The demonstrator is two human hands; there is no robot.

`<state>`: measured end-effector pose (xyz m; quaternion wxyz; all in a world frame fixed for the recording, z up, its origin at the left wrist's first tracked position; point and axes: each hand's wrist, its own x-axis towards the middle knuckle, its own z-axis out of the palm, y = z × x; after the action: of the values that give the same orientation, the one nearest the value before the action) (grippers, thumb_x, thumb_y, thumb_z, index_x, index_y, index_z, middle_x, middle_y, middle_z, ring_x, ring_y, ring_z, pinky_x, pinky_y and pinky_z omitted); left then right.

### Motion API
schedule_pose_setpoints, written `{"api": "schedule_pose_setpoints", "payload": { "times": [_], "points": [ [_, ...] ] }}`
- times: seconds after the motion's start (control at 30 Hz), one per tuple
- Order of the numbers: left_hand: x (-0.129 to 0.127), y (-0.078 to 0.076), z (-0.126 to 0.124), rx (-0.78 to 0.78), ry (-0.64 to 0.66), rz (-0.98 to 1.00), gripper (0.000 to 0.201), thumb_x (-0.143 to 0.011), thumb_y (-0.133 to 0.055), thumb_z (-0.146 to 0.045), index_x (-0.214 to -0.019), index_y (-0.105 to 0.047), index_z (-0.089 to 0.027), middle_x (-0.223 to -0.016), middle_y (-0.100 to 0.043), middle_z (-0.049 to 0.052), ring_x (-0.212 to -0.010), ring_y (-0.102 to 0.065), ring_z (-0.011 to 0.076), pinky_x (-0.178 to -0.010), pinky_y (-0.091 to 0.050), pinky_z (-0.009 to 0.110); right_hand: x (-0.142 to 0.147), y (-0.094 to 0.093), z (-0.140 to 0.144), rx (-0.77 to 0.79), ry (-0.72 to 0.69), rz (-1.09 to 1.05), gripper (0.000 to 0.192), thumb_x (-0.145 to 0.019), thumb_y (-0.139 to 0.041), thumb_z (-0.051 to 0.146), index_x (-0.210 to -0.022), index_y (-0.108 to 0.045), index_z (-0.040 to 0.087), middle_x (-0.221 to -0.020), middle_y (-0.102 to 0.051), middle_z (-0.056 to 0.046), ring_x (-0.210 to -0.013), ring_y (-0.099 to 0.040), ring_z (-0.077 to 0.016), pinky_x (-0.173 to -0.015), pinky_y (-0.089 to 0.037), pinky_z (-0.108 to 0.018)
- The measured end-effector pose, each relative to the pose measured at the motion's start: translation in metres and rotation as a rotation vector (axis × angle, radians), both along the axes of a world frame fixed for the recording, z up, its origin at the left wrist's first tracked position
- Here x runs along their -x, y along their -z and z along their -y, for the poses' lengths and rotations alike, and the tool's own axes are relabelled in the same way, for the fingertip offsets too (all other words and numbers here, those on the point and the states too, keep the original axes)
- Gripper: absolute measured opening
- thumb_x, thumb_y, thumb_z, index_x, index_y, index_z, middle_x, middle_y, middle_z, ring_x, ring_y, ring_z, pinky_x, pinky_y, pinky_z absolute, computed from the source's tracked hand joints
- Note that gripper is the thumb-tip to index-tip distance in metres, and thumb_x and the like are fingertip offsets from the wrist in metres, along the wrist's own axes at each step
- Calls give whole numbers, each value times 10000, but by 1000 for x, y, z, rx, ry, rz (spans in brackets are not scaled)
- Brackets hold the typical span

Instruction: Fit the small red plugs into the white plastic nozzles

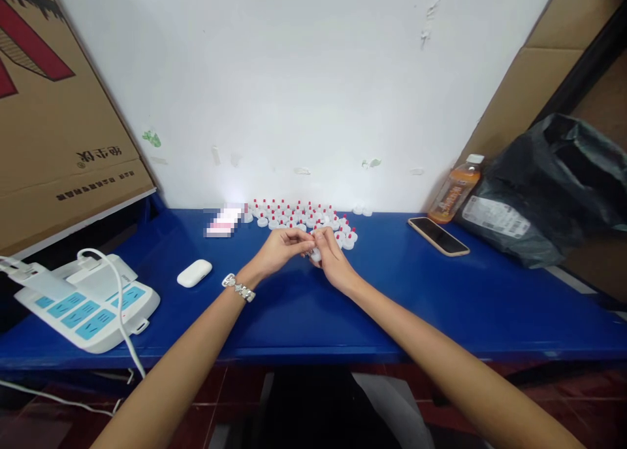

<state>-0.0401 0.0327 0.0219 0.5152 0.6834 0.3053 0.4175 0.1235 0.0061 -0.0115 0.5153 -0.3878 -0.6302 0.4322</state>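
Note:
My left hand [281,250] and my right hand [333,261] meet over the middle of the table, fingers closed in a pinch. Between their fingertips is a small white plastic cap [316,255], partly covered by the fingers. Whether a red tip is on this cap, I cannot tell. Just beyond the hands stand several white caps with red tips [262,220], grouped in loose rows near the wall. More of them [348,242] sit right beside my right hand's fingers. A silver bracelet watch [238,287] is on my left wrist.
On the blue table [304,325], a white earbud case [194,273] and a power strip [93,312] with cables lie left. A phone [438,236], an orange drink bottle [454,191] and a dark plastic bag [529,200] are right. Two white pieces [362,210] lie by the wall.

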Motion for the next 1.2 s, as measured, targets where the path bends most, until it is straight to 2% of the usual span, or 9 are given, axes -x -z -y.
{"api": "schedule_pose_setpoints", "payload": {
  "times": [0.13, 0.27, 0.4, 0.57, 0.67, 0.77, 0.87, 1.0, 1.2],
  "points": [
    [26, -7, -14, -127, -175, -56, 319, -761, -783, -436, -862, -726, -138, -858, -739, 60, -698, -614, 119, -674, -513, 261, -16, -3, -9, -8, 71, -20, 416, -973, -349, 674, -1046, -433, 274, -833, -531, 32, -586, -486, -107, -558, -413, -248],
    [40, 2, -22, -201, -234, -351, 292, -793, -745, -417, -861, -737, -134, -787, -730, 62, -661, -599, 127, -632, -477, 255, -35, -6, -17, 28, 174, -53, 419, -950, -398, 677, -1029, -452, 269, -818, -532, 33, -558, -479, -102, -515, -386, -239],
    [31, 11, -24, -305, -221, -524, 250, -828, -705, -396, -867, -743, -152, -750, -716, 46, -660, -591, 136, -624, -459, 253, -39, -9, -15, 13, 165, -44, 421, -942, -416, 679, -1002, -471, 266, -789, -531, 38, -548, -470, -101, -510, -376, -241],
    [20, 13, -21, -357, -201, -536, 299, -850, -687, -389, -1039, -718, -160, -787, -708, 35, -680, -613, 143, -646, -482, 262, -39, -11, -14, -14, 144, -24, 405, -932, -468, 655, -972, -498, 253, -754, -543, 38, -560, -478, -106, -518, -382, -244],
    [21, 9, -17, -370, -212, -524, 380, -871, -665, -415, -1162, -671, -170, -803, -713, 30, -680, -626, 145, -645, -496, 263, -52, -11, -19, -26, 199, -11, 394, -922, -486, 635, -933, -514, 242, -726, -555, 34, -547, -470, -111, -513, -380, -249],
    [18, -3, -16, -422, -268, -515, 332, -904, -619, -442, -1091, -682, -175, -794, -712, 32, -679, -628, 146, -622, -486, 256, -76, -9, -31, -60, 309, 71, 330, -897, -542, 556, -874, -533, 228, -700, -576, 26, -565, -491, -125, -543, -395, -260],
    [1, -20, -24, -497, -294, -493, 257, -919, -587, -398, -949, -697, -167, -769, -711, 36, -670, -622, 142, -615, -469, 251, -104, -8, -52, -95, 464, 240, 204, -861, -576, 419, -839, -566, 217, -677, -595, 17, -611, -537, -151, -613, -426, -282],
    [-48, -36, -53, -571, -208, -539, 218, -917, -568, -326, -853, -692, -157, -741, -713, 41, -645, -619, 142, -615, -448, 258, -136, -7, -87, -20, 628, 477, 140, -839, -576, 291, -945, -608, 205, -725, -652, 4, -681, -602, -177, -714, -450, -309],
    [-126, -27, -104, -601, -129, -736, 158, -882, -614, -275, -867, -714, -153, -817, -744, 87, -732, -672, 194, -660, -478, 281, -158, 5, -124, 156, 772, 774, 423, -874, -544, 299, -1281, -548, 186, -1126, -697, -117, -1116, -617, -288, -985, -400, -461]
  ]
}}
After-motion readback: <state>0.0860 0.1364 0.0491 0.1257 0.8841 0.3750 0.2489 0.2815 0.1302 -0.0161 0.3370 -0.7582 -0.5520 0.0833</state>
